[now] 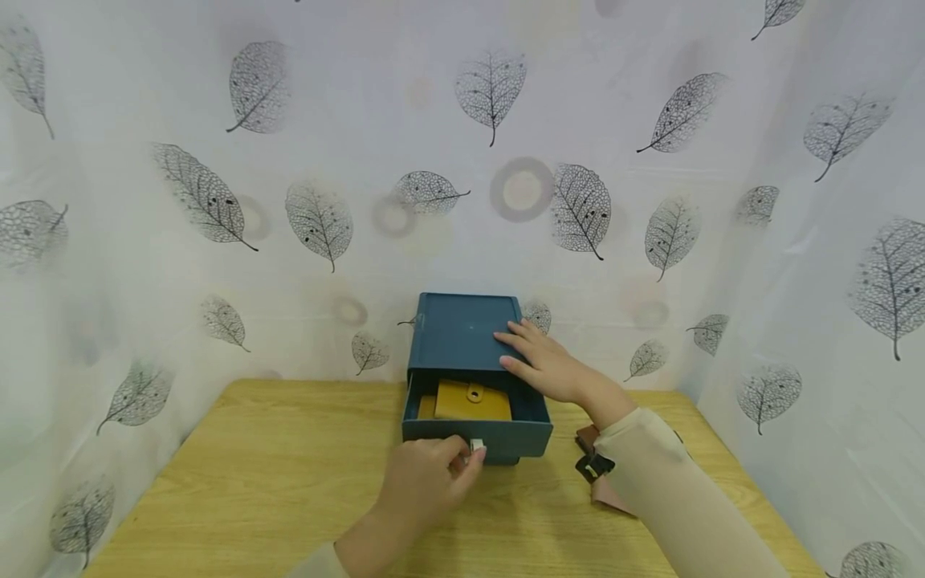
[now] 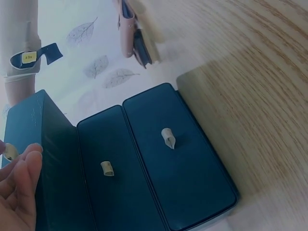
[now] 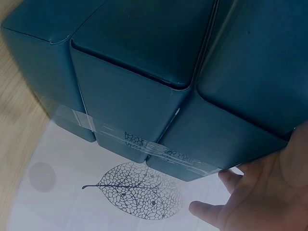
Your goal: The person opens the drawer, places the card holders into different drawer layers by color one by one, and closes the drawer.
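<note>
A dark teal drawer unit [image 1: 466, 329] stands on the table with its top drawer [image 1: 516, 439] pulled out. Inside that drawer lies a mustard-yellow wallet [image 1: 473, 403] with a snap strap, over another yellowish flat piece at its left. My left hand [image 1: 426, 475] pinches the small pale pull tab [image 1: 477, 445] on the drawer's front between thumb and finger. In the left wrist view, two lower drawers stay closed, each with its own tab [image 2: 167, 137]. My right hand [image 1: 545, 365] rests on the unit's top right edge, fingers spread.
On the wooden table [image 1: 289, 474], to the right of the unit, lie a brown item [image 1: 587, 436] and a pinkish flat item [image 1: 610, 495], partly hidden by my right sleeve [image 1: 672, 482]. A leaf-printed white curtain [image 1: 390, 104] hangs close behind the unit and along both sides.
</note>
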Demonstrator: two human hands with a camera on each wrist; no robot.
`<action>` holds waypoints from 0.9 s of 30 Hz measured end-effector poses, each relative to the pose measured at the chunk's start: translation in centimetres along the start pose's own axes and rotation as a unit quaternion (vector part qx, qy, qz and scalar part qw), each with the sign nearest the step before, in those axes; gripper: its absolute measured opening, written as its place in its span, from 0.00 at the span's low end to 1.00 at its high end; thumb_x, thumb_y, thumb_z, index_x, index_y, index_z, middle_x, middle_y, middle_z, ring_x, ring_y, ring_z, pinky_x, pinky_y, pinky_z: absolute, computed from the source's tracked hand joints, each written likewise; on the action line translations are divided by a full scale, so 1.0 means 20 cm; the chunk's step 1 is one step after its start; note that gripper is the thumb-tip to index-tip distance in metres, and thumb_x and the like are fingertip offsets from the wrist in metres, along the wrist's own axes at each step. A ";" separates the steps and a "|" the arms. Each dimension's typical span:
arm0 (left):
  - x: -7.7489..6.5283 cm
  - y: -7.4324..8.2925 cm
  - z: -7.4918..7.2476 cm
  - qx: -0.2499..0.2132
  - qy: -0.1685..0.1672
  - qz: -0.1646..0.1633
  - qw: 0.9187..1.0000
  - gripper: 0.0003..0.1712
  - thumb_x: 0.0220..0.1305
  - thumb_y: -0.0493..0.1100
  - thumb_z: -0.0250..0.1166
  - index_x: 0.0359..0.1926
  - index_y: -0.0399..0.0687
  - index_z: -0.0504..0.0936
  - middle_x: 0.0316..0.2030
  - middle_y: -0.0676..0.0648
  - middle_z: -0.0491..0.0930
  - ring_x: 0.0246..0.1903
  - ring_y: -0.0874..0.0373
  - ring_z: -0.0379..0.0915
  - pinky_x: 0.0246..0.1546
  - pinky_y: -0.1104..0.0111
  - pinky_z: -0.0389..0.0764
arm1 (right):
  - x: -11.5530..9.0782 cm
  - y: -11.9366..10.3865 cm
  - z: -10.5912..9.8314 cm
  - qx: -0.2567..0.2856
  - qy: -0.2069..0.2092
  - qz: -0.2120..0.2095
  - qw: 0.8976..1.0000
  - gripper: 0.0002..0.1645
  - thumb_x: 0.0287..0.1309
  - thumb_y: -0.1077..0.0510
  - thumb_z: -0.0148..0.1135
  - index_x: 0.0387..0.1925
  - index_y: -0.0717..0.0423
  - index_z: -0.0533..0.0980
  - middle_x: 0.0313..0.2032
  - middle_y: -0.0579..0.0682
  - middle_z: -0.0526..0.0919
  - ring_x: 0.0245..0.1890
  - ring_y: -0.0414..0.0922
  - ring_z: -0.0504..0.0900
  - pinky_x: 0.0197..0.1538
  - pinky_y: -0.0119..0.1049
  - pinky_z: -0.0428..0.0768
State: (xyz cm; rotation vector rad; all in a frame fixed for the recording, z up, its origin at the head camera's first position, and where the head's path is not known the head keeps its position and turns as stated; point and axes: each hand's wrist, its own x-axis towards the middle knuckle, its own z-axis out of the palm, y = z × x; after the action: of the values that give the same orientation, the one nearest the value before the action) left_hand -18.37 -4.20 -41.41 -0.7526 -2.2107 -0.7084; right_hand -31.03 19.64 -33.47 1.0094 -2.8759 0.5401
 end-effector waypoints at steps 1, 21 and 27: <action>0.00 0.00 0.00 -0.008 -0.004 -0.005 1.000 0.14 0.62 0.49 0.70 0.20 0.54 0.83 0.15 0.61 0.78 0.14 0.76 0.67 0.17 0.85 0.67 | 0.00 0.00 0.00 0.001 -0.001 0.000 1.000 0.39 0.75 0.34 0.41 0.78 0.47 0.57 0.78 0.57 0.47 0.78 0.61 0.38 0.73 0.67 0.41; 0.02 -0.01 0.00 -0.027 -0.022 -0.028 0.999 0.13 0.63 0.50 0.70 0.22 0.56 0.84 0.17 0.62 0.79 0.16 0.78 0.68 0.19 0.85 0.70 | 0.00 -0.01 -0.01 0.002 -0.006 0.001 1.000 0.39 0.75 0.34 0.41 0.78 0.48 0.57 0.78 0.58 0.47 0.77 0.62 0.38 0.73 0.67 0.41; 0.03 -0.02 0.00 -0.019 -0.027 -0.036 0.999 0.13 0.63 0.51 0.70 0.22 0.56 0.84 0.16 0.63 0.77 0.16 0.78 0.65 0.18 0.84 0.68 | 0.00 -0.01 -0.01 0.004 -0.006 0.002 1.000 0.39 0.75 0.35 0.41 0.78 0.48 0.57 0.78 0.58 0.47 0.78 0.62 0.38 0.73 0.67 0.42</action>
State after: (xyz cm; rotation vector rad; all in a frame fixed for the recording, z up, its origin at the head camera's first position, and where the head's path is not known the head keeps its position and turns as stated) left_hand -19.04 -4.25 -41.10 -0.7218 -2.2876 -0.7747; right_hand -30.85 19.57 -33.13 1.0127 -2.8897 0.5465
